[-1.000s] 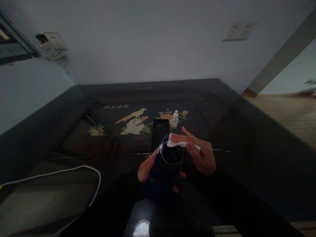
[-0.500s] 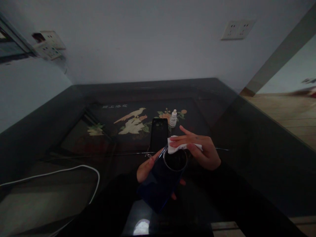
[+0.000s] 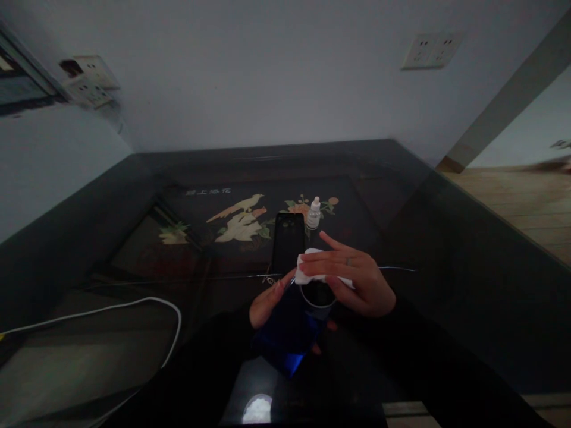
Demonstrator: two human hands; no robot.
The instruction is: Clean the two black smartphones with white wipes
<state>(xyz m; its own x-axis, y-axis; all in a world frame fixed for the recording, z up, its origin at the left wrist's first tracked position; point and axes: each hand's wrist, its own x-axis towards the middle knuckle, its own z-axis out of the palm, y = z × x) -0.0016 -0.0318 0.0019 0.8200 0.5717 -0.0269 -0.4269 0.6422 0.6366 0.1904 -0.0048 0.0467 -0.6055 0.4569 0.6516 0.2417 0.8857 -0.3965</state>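
Note:
A glossy dark blue object with a round, silver-rimmed dark end tilts over the near part of the table; its exact kind is hard to make out. My left hand is wrapped round it, thumb side at the left and fingertips showing beyond its right side. Between the fingers and thumb of my right hand is a folded white tissue, pressed against the far edge of the rim. Just beyond the hands lie a black phone and a small white dropper bottle, which stands upright.
The dark glossy table, decorated with a bird and flowers, meets the wall at its far edge. A white cable curves across its left side. Sockets are on the wall, and wooden floor shows at right.
My right hand and the tissue have shifted slightly left and nearer along the rim. The blue object has turned a little, and a bright blue reflection now shows low on it.

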